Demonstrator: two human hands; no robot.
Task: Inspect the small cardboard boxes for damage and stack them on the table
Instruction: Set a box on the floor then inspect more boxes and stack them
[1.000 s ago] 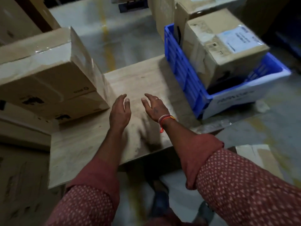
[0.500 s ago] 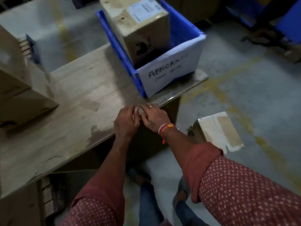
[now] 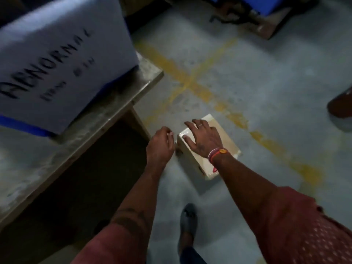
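label (image 3: 57,60) on blue bin (image 3: 22,127) motion-blurred, top word unclear at the end, smaller line under it unreadable; bin cut by left and top edge. right hand (image 3: 204,138) covers part of box (image 3: 227,147) top, can't tell if it touches or hovers. left hand (image 3: 160,145) fingertips curl out of sight, box contact unclear. dark shapes (image 3: 234,16) at top too dim to identify. brown object (image 3: 341,103) cut by right edge

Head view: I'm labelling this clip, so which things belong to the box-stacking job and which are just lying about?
Job:
small cardboard box on the floor
right hand spread over it
left hand beside it
table

Lying about:
labelled blue bin
yellow floor lines
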